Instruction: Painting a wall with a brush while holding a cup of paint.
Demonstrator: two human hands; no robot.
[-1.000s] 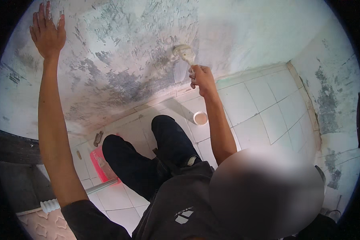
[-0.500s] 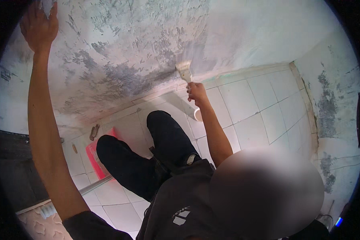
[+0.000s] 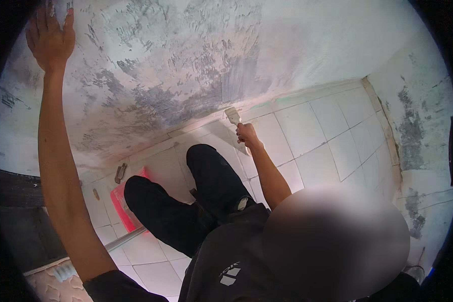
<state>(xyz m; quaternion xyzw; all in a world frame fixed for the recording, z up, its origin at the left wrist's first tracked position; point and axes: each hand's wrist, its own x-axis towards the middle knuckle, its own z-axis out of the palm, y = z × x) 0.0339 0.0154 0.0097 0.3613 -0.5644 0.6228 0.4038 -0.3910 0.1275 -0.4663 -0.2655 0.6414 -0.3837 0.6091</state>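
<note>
My left hand point(image 3: 50, 43) is spread flat against the patchy grey-and-white wall point(image 3: 156, 65) at the upper left, with nothing in it. My right hand point(image 3: 246, 135) is closed around the handle of a flat paintbrush point(image 3: 232, 116). The pale bristles point up and left, at the foot of the wall where it meets the tiled floor; whether they touch it I cannot tell. Above the brush lies a smoother grey patch of wall. A round white thing on the floor is mostly hidden behind my right hand.
White floor tiles point(image 3: 307, 123) run along the wall to a side wall point(image 3: 412, 136) with dark patches. By my knees lie a pink object point(image 3: 125, 209), partly hidden, and a small brown piece point(image 3: 120, 173). A metal bar point(image 3: 127, 238) and dark furniture point(image 3: 20, 221) are at the left.
My right hand has drawn the brush down from the wall surface toward the floor edge, now covering the round white thing. My left hand stays on the wall.
</note>
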